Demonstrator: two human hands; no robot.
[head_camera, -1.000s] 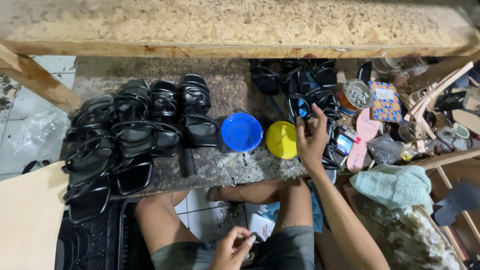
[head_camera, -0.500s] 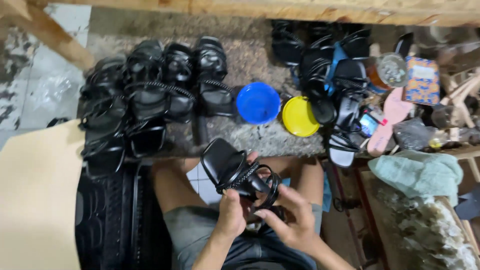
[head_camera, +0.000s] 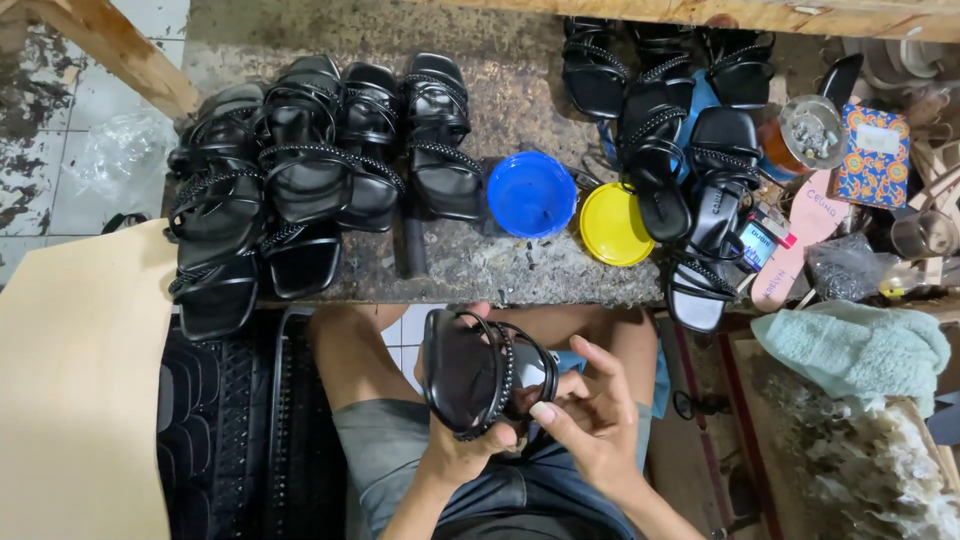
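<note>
The left hand (head_camera: 455, 455) grips a black sandal (head_camera: 480, 372) from below, fingers closed round its sole, tilting it over the lap below the table (head_camera: 500, 270) edge, so the right hand (head_camera: 590, 420) can pinch the straps.

The sandal (head_camera: 480, 375) in my hands looks glossy black; the bench (head_camera: 520, 110) is rough, speckled stone; plastic lids (head_camera: 531, 194) shine.

Black strappy sandal (head_camera: 480, 372), tilted, above lap.
</note>
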